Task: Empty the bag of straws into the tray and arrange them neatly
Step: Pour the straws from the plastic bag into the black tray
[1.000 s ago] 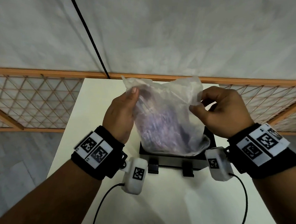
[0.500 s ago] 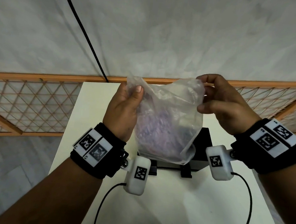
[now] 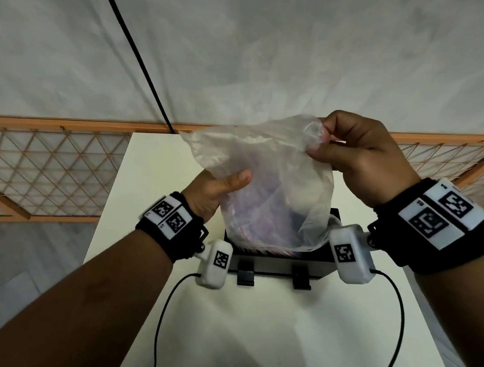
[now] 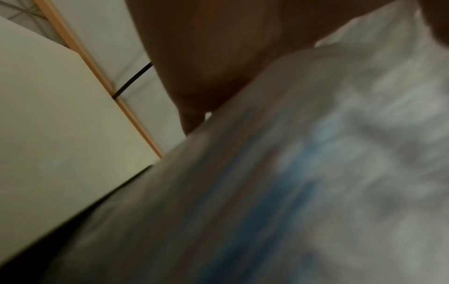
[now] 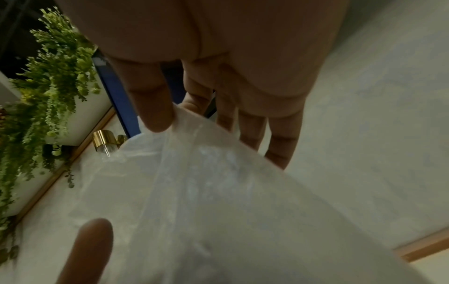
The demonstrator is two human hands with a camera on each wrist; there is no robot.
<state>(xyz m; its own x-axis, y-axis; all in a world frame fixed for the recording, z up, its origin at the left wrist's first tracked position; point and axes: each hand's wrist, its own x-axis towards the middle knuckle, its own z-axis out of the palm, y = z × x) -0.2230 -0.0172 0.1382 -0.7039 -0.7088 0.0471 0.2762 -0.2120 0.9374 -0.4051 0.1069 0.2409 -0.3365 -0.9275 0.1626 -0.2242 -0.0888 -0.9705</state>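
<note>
A clear plastic bag (image 3: pixel 267 183) of purple and blue straws (image 3: pixel 249 213) hangs over a black tray (image 3: pixel 283 262) on the white table (image 3: pixel 250 332). My left hand (image 3: pixel 219 190) grips the bag's left side, thumb on the film. My right hand (image 3: pixel 353 155) pinches the bag's top corner, raised above the left. The bag's lower end rests in the tray, and thin straw ends show at the tray's front rim. The left wrist view shows blurred straws (image 4: pixel 267 182) through the bag (image 4: pixel 364 134). In the right wrist view my fingers (image 5: pixel 155 107) pinch the bag (image 5: pixel 206 192).
The tray has two black clips (image 3: pixel 246 277) on its front wall. An orange lattice railing (image 3: pixel 47 170) runs behind the table, with a black cable (image 3: pixel 135 51) crossing the grey floor. Wrist camera cables (image 3: pixel 162 317) trail over the table's near part. Green plants (image 5: pixel 48 86) hang at the right wrist view's left.
My right hand lifted the bag's top corner higher and my left hand slid lower on its side. The bag's lower end sank back onto the tray.
</note>
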